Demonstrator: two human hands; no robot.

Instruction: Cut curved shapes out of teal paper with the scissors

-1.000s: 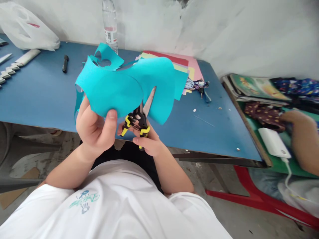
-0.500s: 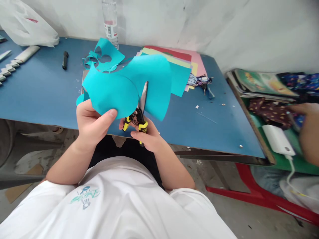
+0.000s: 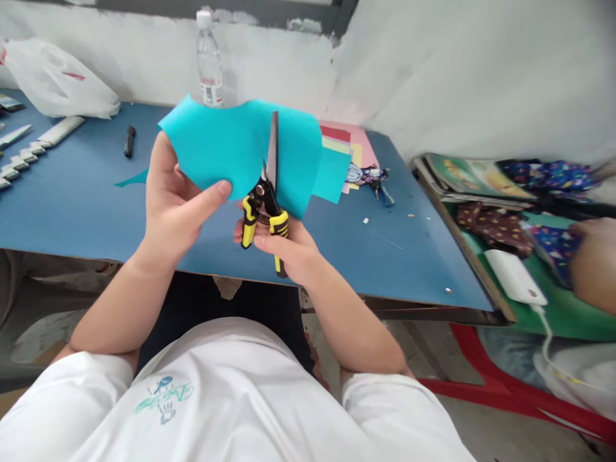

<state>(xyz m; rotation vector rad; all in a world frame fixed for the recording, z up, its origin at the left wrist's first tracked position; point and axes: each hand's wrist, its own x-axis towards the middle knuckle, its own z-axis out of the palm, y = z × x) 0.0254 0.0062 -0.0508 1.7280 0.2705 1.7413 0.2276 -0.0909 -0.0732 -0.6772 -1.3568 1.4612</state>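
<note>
My left hand [image 3: 180, 189] pinches a curved sheet of turquoise paper [image 3: 212, 144] at its left part, thumb on the near face. Yellow-and-black spring-handled scissors [image 3: 272, 160] are in my right hand [image 3: 289, 250], fingers wrapped round the handles. One long blade stands in front of the paper, pointing away from me. A cut line runs up the sheet beside that blade. The other blade is mostly hidden behind the paper. Both hands are held above the near edge of the blue table [image 3: 385, 256].
Behind the paper lies a stack of coloured sheets [image 3: 359, 138] beside a patterned keychain [image 3: 370, 174]. A water bottle [image 3: 209, 64], a white plastic bag [image 3: 65, 80], and a black marker [image 3: 129, 141] stand or lie farther back. At right, another person's hand [image 3: 597, 256] is near a white power bank [image 3: 513, 276].
My hands have raised and turned the turquoise paper, so it now covers the cut scraps behind it. The scissors' blade points more upright. The view has tilted up, showing the whole bottle.
</note>
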